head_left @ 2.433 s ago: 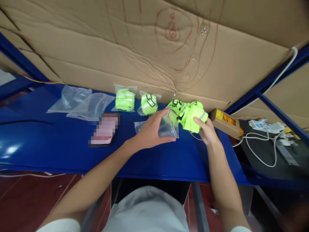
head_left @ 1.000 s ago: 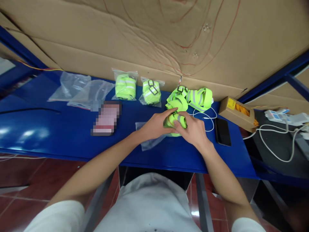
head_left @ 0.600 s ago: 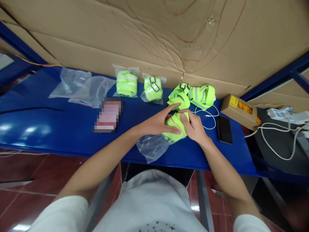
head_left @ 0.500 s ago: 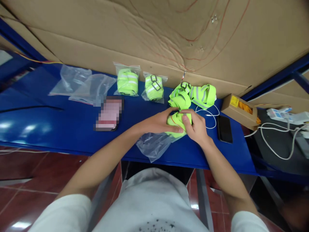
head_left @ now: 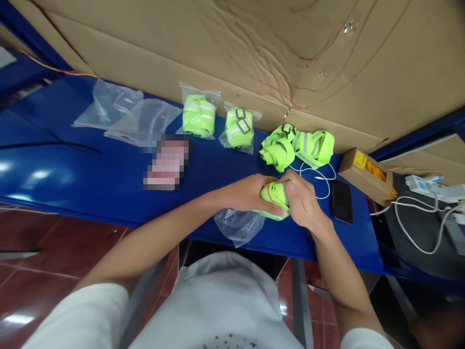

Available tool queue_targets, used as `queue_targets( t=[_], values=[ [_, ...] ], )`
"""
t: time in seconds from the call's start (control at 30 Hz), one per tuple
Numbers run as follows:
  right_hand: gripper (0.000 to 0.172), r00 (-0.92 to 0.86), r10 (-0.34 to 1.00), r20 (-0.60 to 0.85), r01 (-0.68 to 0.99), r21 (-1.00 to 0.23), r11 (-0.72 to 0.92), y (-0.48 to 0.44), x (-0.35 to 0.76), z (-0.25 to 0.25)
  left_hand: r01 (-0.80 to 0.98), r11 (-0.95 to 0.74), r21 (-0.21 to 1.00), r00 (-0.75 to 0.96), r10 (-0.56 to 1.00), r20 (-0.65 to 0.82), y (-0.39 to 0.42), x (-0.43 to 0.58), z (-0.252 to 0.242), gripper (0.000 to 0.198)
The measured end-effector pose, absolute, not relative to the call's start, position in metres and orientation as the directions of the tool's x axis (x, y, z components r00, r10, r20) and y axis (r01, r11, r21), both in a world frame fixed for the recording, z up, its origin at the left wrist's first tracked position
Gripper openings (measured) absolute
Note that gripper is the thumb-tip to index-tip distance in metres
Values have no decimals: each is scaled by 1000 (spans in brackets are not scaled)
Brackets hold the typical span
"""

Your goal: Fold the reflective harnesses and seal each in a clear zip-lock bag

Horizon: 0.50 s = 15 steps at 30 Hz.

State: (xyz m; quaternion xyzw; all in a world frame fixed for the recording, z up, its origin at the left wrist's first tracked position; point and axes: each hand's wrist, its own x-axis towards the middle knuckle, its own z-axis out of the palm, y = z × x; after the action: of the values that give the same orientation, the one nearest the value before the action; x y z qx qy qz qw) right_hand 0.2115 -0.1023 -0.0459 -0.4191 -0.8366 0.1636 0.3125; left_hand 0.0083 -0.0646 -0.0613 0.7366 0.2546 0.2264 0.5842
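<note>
A rolled neon-yellow reflective strap (head_left: 273, 195) is gripped between my two hands near the table's front edge. My left hand (head_left: 254, 195) wraps its left side, thumb along the front. My right hand (head_left: 301, 198) closes on its right side, over a grey stripe. A thin orange line crosses the roll. Beneath and left of it lies a clear plastic bag (head_left: 238, 227). Just behind my hands sits a loose pile of the same strap (head_left: 281, 151), with a black buckle on top. Two bagged rolls stand by the cardboard wall: one bagged roll (head_left: 198, 116) and another bagged roll (head_left: 240, 128) showing black buckles.
Clear bags (head_left: 145, 121) lie flat at the back left of the blue table (head_left: 72, 174). A pixelated phone-shaped object (head_left: 167, 165) is left of my hands. To the right are a white cable (head_left: 323, 179), a black phone (head_left: 342, 201) and a cardboard box (head_left: 366, 177) with orange contents.
The view has shifted a little. Both hands still hold the roll, and my right hand has turned further over it, with its thumb less visible.
</note>
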Motion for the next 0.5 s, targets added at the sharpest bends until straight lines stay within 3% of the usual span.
queue_targets(
  t=[0.1,0.23,0.3,0.5],
  values=[
    [29,-435,860,266,632,-589,503,-102,211,-46,113,-175,978,744,667,33,-64,12,-64,47],
    [25,-216,881,421,621,-636,457,-103,209,-43,39,-170,985,631,769,108,-60,14,-65,70],
    [28,-195,864,464,607,-635,478,-103,209,-41,30,-165,986,590,799,116,-59,16,-68,82],
    [45,-329,916,229,567,-728,386,-95,219,-44,-19,-182,983,645,749,151,-57,30,-76,72]
  ],
)
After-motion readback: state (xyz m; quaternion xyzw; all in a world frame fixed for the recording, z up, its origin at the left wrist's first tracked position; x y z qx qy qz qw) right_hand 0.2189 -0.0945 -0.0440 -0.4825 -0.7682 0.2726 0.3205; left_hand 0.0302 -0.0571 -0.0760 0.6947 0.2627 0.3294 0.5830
